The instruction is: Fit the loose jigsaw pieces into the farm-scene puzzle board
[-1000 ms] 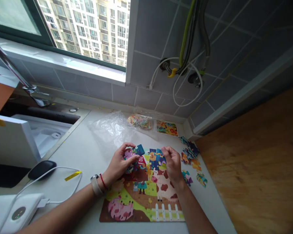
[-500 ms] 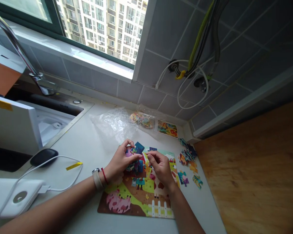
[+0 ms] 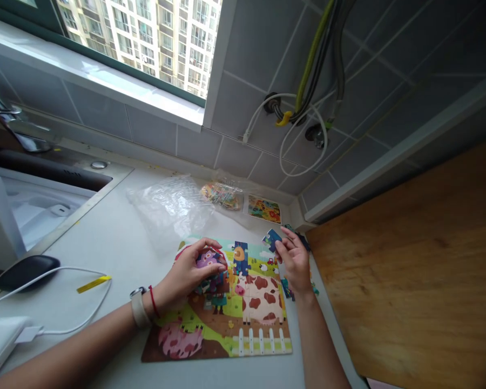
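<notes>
"Head view: what's hidden?"
"Purple jigsaw pieces, partly, by the left hand, fingers curled around them above the rectangular farm-scene puzzle."
"Right hand?"
"Raised, fingertips pinching a dark-blue jigsaw piece near the white counter's right edge."

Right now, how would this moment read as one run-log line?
left hand: holding puzzle pieces | right hand: holding blue puzzle piece | counter: farm puzzle, clear plastic

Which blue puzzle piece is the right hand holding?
The blue piece between the right hand's thumb and fingers. The blue pieces with an orange shape instead lie on the farm puzzle, under neither hand.
</notes>
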{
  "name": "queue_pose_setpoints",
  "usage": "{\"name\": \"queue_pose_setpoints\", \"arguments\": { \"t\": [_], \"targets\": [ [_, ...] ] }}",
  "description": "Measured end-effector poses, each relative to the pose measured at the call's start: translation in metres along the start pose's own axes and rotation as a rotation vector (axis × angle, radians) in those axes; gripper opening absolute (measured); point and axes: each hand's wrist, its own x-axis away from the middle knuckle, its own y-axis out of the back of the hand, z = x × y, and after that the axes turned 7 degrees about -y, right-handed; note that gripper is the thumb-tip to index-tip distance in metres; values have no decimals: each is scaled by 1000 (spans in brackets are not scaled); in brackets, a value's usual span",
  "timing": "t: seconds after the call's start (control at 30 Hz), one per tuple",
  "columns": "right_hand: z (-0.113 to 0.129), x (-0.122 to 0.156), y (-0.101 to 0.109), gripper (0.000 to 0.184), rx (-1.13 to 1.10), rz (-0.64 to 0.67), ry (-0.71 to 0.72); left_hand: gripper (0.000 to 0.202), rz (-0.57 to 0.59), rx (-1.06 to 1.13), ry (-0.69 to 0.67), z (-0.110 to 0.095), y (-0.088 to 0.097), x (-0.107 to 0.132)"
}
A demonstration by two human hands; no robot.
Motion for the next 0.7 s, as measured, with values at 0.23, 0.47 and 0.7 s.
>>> {"name": "queue_pose_setpoints", "arguments": {
  "t": [0.23, 0.47, 0.7],
  "targets": [
    [-37, -12, 39, 36, 560, 66, 189, 37, -1, -186, -1, 3, 5, 0],
    [-49, -13, 37, 31, 662, -45, 189, 40, -23, -201, 24, 2, 5, -4],
    [-43, -7, 28, 30, 748, 51, 305, 54, -22, -227, 68, 1, 4, -3]
  ]
}}
